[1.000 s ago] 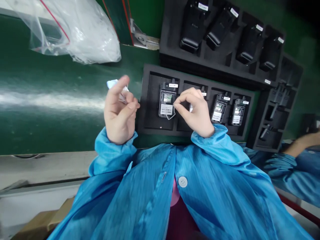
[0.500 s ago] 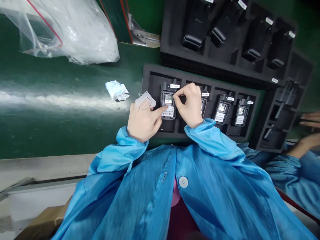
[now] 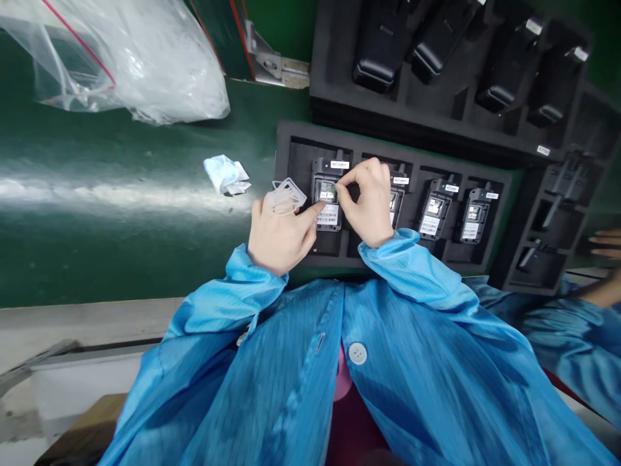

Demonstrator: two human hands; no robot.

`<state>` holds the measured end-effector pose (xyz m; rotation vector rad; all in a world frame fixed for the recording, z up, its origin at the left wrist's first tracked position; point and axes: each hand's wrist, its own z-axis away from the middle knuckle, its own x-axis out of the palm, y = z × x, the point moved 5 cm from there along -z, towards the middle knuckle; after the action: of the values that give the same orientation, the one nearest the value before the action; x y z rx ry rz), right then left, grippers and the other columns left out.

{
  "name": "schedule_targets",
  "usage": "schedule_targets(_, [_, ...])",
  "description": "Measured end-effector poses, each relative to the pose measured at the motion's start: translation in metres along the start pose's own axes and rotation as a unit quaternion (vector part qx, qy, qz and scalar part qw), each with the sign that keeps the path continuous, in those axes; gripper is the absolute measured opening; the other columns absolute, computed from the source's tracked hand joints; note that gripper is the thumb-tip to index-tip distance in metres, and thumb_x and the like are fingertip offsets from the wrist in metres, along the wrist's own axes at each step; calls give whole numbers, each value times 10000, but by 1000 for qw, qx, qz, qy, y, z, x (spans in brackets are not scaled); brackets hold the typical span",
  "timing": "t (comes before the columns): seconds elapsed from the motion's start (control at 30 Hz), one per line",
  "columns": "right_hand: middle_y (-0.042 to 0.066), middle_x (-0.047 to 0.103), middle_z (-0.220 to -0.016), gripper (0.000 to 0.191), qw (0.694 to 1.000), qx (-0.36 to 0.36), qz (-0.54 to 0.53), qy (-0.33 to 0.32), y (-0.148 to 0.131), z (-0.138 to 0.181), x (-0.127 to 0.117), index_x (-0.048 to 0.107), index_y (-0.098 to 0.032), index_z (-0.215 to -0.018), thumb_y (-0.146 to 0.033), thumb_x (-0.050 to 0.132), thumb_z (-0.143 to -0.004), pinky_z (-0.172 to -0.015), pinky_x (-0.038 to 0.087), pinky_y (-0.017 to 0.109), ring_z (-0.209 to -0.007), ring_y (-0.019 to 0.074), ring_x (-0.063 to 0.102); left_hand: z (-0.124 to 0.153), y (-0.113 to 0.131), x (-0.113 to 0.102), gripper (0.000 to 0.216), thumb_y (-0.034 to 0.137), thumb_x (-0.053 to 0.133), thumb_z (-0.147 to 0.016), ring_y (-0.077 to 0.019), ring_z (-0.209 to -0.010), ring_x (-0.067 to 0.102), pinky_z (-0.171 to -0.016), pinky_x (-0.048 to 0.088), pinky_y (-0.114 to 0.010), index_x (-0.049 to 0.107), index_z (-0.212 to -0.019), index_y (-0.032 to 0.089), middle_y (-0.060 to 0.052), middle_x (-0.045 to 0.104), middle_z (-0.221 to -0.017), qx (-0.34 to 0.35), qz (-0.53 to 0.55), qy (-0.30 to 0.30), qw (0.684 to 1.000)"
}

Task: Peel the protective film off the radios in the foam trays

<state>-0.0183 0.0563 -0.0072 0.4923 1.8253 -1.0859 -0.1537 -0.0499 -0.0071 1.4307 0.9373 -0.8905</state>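
My left hand (image 3: pixel 280 233) holds several thin white plastic frames (image 3: pixel 287 196) in its curled fingers. Its index finger reaches out to the open back of a black handheld radio (image 3: pixel 328 219), touching near a small metal slot above the barcode label. From the other side comes my right hand (image 3: pixel 367 204), thumb and forefinger pinched together at the upper right of that slot. Whatever is between those fingertips is too small to make out. The radio lies in the left compartment of a black foam tray (image 3: pixel 301 139). A second radio (image 3: pixel 395 200) is partly covered by my right hand.
Two more open-backed radios (image 3: pixel 433 210) lie farther right in the tray. Behind it, another foam tray (image 3: pixel 436 133) holds several black devices. Crumpled paper (image 3: pixel 226 175) and a clear plastic bag (image 3: pixel 165 65) are on the left. A co-worker's arm (image 3: pixel 599 291) shows at right.
Both hands stay almost in place at the radio. The white frames in my left hand have tilted slightly. At the right, the co-worker's hand has shifted a little, and the view has moved slightly.
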Motion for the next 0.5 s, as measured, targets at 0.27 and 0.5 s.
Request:
schedule_targets(0.27, [86,560,-1007,177,1000,-2,-7,-5,2,-3,1,562,-211,-901,-375,510,-937,-900,439,471,-989,258,510,-2,4,-2,461,322,442,-928,-363,-1080,513,-863,379,-520,538,-1379,327,-146,582,-1097,-22,-31,-30,999])
schedule_targets(0.5, [60,576,-1046,231,998,-67,6,-11,-4,21,-27,641,-254,-1071,-300,436,-975,-922,424,432,-1030,225,511,-3,4,0,460,325,441,-926,-368,-1084,505,-869,379,-527,540,-1375,325,-148,570,-1107,-24,-29,-33,999])
